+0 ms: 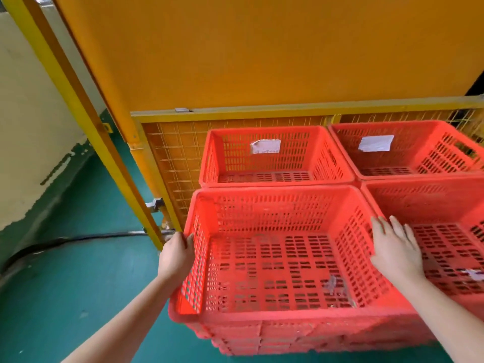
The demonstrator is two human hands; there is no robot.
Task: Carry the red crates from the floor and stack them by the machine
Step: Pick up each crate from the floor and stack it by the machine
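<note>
Left hand (176, 254) grips the left rim of the red slotted plastic crate (272, 213), fingers curled over the edge. Right hand (395, 247) lies flat on its right rim, fingers straight. The crate tops a stack on the green floor (78, 284). Neighbouring red crates (272, 155) sit at twelve, one and three o'clock, by the yellow mesh machine guard (178, 153).

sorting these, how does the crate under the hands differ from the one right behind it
The front crate is held: left hand grips its left rim, right hand lies flat on its right rim; the back crate is untouched. The back crate carries a white paper label on its far wall; the front crate shows none there. Both are red and slotted.
</note>
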